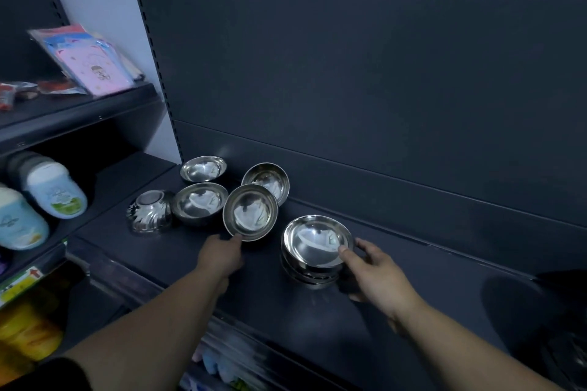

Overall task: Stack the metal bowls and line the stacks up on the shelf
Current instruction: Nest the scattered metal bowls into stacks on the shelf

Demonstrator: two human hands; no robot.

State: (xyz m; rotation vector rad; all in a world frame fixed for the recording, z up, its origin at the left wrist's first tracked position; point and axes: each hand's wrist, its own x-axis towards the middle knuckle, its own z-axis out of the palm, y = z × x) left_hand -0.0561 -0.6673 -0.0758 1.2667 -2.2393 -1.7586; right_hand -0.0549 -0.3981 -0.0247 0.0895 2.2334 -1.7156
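Only got one stack [306, 274] started, gripped at the rim with right hand [378, 276]. Pinching a tilted bowl [250, 212] in left hand [219, 255]; four loose bowls [200, 203] at 10 o'clock to go.

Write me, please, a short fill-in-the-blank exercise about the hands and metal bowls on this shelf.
1. The left hand holds the tilted bowl by its ____.
2. The right hand grips the stack, its ____ on the top bowl's rim.
3. The leftmost bowl lies ____ down.

Missing words: rim; thumb; upside.
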